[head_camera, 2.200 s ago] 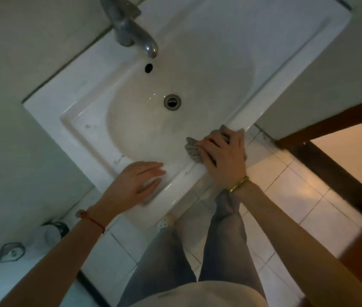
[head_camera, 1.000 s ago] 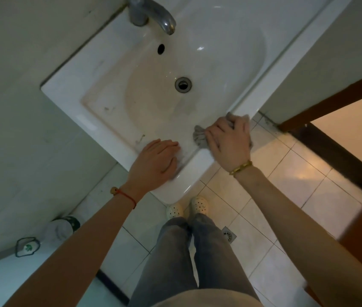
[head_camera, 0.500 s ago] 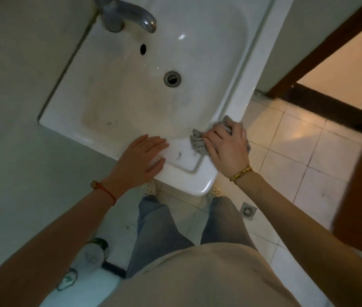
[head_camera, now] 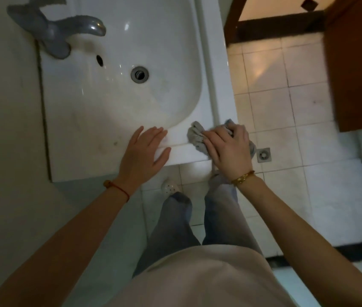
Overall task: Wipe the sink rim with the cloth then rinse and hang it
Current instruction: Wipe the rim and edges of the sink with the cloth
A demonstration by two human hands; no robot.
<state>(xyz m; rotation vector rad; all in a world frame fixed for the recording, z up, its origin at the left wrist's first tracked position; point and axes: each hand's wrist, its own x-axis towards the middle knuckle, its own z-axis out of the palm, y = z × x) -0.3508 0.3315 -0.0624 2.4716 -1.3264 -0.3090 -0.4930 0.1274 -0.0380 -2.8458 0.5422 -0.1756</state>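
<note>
- I count one sink (head_camera: 206, 156), white.
- One tap (head_camera: 53, 29), grey, at its far edge.
- Two openings in the bowl: one drain (head_camera: 139, 74) and one overflow hole (head_camera: 99, 60).
- One cloth (head_camera: 195, 136), grey and bunched.
- Two hands: my left hand (head_camera: 143, 154) and right hand (head_camera: 228, 149).
- Two wrist bands: one red string bracelet (head_camera: 118, 189), one gold bangle (head_camera: 242, 178).
- One floor drain (head_camera: 263, 155) in the tiles.
- One white shoe (head_camera: 170, 188) showing; I cannot see a second.
</note>
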